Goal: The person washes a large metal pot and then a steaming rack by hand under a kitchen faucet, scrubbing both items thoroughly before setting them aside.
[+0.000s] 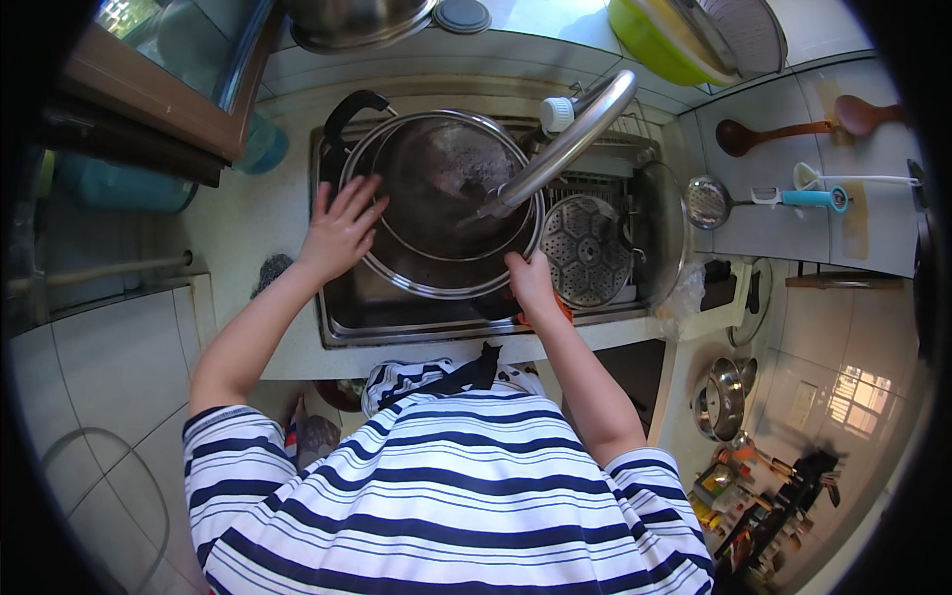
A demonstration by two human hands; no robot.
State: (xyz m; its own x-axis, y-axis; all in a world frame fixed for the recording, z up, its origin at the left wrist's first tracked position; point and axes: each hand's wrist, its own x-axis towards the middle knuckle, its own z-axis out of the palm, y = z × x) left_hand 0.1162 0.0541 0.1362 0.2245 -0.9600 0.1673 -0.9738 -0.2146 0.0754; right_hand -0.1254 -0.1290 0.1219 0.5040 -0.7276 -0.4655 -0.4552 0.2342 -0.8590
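A large metal pot point(476, 274) with a steel rim sits in the sink basin point(387, 331). Its black side handle point(348, 115) sticks out at the far left. The curved metal faucet point(573, 145) reaches over the pot, and water appears to run from its spout onto the dark inside. My left hand point(343, 230) is spread over the pot's left rim and holds nothing; whether its fingers touch the wall I cannot tell. At the lower right of the rim, my right hand point(532, 282) grips the pot, thumb on top and other fingers hidden.
Right of the pot stand a perforated steamer plate point(587, 253) and a glass lid point(658, 230). A dark scouring pad point(272, 274) lies on the left counter point(230, 216). Ladles and a skimmer point(708, 202) hang on the right wall. An open-looking window frame point(160, 97) juts in at upper left.
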